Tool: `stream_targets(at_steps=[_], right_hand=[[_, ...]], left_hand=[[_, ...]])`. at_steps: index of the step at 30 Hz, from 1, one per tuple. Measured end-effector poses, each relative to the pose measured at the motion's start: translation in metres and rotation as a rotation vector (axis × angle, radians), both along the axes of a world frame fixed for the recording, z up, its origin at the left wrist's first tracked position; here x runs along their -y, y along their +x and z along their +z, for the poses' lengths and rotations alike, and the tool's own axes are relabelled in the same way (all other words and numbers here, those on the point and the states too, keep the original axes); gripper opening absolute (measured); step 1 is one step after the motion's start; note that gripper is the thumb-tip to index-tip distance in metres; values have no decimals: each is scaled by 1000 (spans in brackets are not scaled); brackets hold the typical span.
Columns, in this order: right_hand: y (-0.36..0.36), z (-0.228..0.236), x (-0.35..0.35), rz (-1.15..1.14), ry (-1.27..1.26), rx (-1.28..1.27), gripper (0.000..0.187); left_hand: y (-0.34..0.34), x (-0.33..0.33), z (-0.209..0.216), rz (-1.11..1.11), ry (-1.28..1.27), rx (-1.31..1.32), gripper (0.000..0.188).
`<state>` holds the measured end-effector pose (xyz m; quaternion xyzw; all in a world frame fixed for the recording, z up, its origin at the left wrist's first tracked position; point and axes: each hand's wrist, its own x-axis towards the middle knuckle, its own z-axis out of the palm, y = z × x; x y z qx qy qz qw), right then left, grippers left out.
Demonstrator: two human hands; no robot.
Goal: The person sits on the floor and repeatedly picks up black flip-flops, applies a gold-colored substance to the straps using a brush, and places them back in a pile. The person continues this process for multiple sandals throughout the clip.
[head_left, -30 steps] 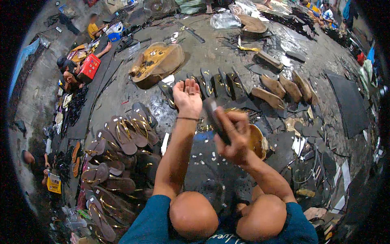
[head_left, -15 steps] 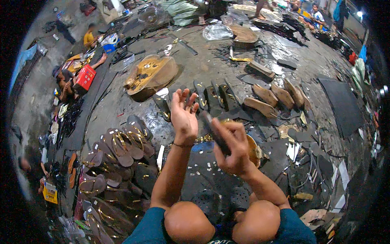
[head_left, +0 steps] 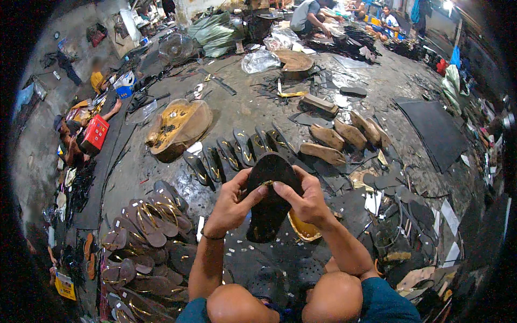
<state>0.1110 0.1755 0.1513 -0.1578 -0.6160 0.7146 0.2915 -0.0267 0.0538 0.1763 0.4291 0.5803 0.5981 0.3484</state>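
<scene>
The fingers [head_left: 257, 189] of both hands are pinched together on the upper middle of a black, oval, matte rubber sandal sole [head_left: 272, 196], thumbs and forefingers meeting at one small point; what sits there is too small to tell. The left hand [head_left: 232, 203] grips from the left, the right hand [head_left: 304, 200] from the right, holding the sole upright above the person's knees, well clear of the floor. The grey concrete floor [head_left: 253, 116], rough and strewn with scraps, carries the largest items: a flat black rubber sheet [head_left: 433, 129] at right and a worn yellow-brown wooden block [head_left: 177, 126] at upper left. Smaller are the row of black soles with gold straps [head_left: 237, 153] just beyond the hands, the tan bare soles [head_left: 344, 137] and the brown finished sandals [head_left: 142, 231] piled at left. Risk, as a judgement: the flexible sole may buckle or slip, since only the fingertips hold it.
</scene>
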Motion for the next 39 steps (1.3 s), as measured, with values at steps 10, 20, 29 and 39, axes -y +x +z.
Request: stream_targets(at_steps=[10, 20, 29, 39], right_hand=[[19, -77, 33, 58, -273, -104, 37], [153, -235, -33, -613, -783, 550, 42], [133, -252, -73, -615, -483, 698, 32], [100, -200, -32, -474, 771, 681, 32]], left_hand=[[23, 48, -66, -24, -219, -242, 69], [57, 186, -203, 407, -801, -781, 64], [57, 180, -291, -76, -388, -746, 50], [43, 116, -302, -278, -345, -1016, 65]])
